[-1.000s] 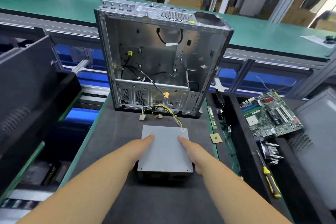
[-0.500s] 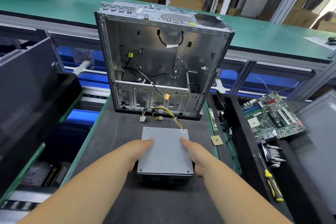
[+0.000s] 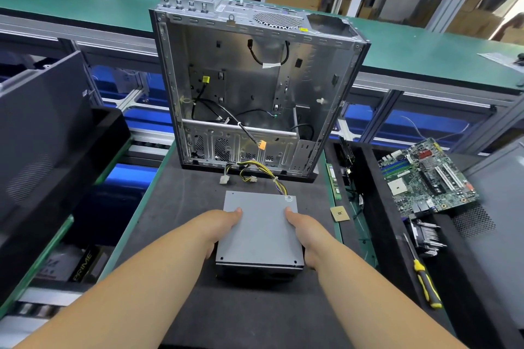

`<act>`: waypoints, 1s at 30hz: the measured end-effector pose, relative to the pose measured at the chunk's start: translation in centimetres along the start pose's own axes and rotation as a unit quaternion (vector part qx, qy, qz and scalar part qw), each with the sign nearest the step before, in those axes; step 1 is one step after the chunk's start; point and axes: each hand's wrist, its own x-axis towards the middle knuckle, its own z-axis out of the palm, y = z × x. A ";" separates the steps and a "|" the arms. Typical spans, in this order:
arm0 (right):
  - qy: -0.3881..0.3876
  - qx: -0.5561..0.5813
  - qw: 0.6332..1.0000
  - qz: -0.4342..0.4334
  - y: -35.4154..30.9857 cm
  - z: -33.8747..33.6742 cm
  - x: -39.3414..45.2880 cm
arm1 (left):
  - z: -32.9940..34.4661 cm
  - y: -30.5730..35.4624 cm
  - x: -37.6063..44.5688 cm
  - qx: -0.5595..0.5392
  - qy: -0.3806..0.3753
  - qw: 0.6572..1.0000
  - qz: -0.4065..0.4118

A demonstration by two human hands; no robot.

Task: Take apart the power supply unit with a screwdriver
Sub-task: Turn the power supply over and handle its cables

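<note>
The power supply unit (image 3: pixel 259 231), a grey metal box, lies flat on the dark mat of the table (image 3: pixel 175 207), its plain lid facing up. The left hand (image 3: pixel 218 228) grips its left side with the thumb laid on the lid and the fingers curled down out of sight; the right hand (image 3: pixel 307 231) grips the right side in the same way. A bundle of yellow and black wires (image 3: pixel 255 171) runs from the far right corner of the box toward the open computer case (image 3: pixel 255 88), which stands upright just behind it, with two white plugs resting on the mat. Inside the case a few black cables hang loose. A small tan chip (image 3: pixel 339 213) lies on the mat just right of the box. Farther right, in a black tray (image 3: pixel 365 178), a green circuit board (image 3: pixel 425 177) rests tilted, with a finned metal cooler (image 3: pixel 425 238) near its front edge. The screwdriver (image 3: pixel 424 280), with a yellow and black handle, lies on the tray's front part, well apart from both hands.
</note>
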 end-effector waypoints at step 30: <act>-0.080 0.136 0.975 -0.155 -3.3 -0.7 0.4 | 0.3 2.1 -1.3 -0.184 -0.067 0.956 0.218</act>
